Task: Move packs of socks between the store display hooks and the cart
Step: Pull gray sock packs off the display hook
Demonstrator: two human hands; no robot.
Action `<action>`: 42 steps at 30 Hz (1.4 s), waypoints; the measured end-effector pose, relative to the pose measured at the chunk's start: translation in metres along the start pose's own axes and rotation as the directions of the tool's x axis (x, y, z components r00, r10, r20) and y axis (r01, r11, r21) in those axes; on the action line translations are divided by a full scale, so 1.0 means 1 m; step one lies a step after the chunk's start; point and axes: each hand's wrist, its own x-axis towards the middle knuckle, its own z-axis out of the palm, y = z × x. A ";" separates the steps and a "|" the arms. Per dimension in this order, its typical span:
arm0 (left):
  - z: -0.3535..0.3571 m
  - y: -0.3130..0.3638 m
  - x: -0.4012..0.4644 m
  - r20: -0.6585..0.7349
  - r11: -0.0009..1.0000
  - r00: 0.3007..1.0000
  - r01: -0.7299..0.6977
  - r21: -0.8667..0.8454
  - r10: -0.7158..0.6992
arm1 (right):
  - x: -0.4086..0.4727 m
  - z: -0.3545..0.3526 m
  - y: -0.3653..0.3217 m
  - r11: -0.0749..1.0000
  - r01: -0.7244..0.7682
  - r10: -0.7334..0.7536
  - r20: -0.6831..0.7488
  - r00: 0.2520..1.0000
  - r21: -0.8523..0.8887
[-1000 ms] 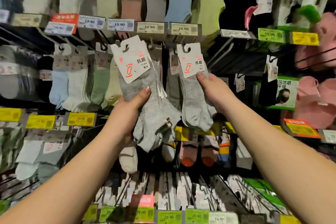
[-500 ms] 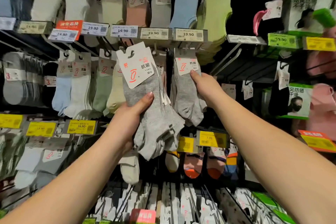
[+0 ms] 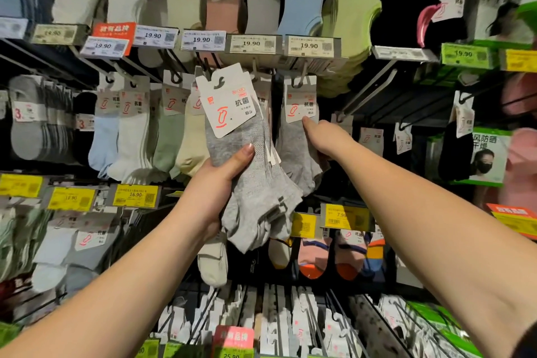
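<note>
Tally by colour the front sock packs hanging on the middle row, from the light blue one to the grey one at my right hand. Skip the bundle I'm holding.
Light blue sock pack: 1
White sock pack: 1
Green sock pack: 1
Pale yellow sock pack: 1
Grey sock pack: 1
Total: 5
Anything behind the grey sock bundle in the left hand is hidden.

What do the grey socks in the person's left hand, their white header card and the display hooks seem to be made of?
Grey ankle socks, gripped by the left hand: soft knit fabric, matt, with a fine mesh texture showing; the fibre cannot be told. White header card: likely stiff printed cardboard, flat and smooth, with a punched hanging hole. Display hooks: probably metal, thin straight rods with a dull sheen.
</note>
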 end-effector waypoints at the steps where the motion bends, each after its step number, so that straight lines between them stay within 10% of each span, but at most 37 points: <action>1: -0.001 0.000 -0.001 0.000 1.000 1.000 0.006 -0.010 -0.006 | -0.003 -0.001 0.003 1.000 -0.022 0.022 -0.012 1.000 0.003; 7: -0.006 -0.003 -0.006 0.003 0.999 1.000 0.024 -0.025 -0.024 | -0.060 -0.011 -0.004 0.955 0.205 -0.120 -0.353 0.928 0.215; 11: -0.002 -0.008 -0.008 0.024 1.000 1.000 0.015 -0.025 -0.014 | -0.126 -0.003 -0.027 0.802 0.358 -0.301 -0.194 0.934 0.478; 19: -0.002 -0.018 -0.012 0.082 0.997 0.997 0.022 -0.072 -0.016 | -0.145 0.014 -0.023 0.668 0.156 -0.206 -0.021 0.978 0.727; 31: 0.008 -0.019 -0.014 -0.169 0.977 0.986 0.037 0.209 -0.001 | -0.154 0.027 -0.024 0.717 0.218 -0.252 -0.045 0.967 0.662; 42: 0.010 -0.025 -0.003 -0.057 0.985 0.993 0.093 -0.145 -0.102 | -0.153 0.025 -0.023 0.600 0.175 -0.251 -0.024 0.968 0.781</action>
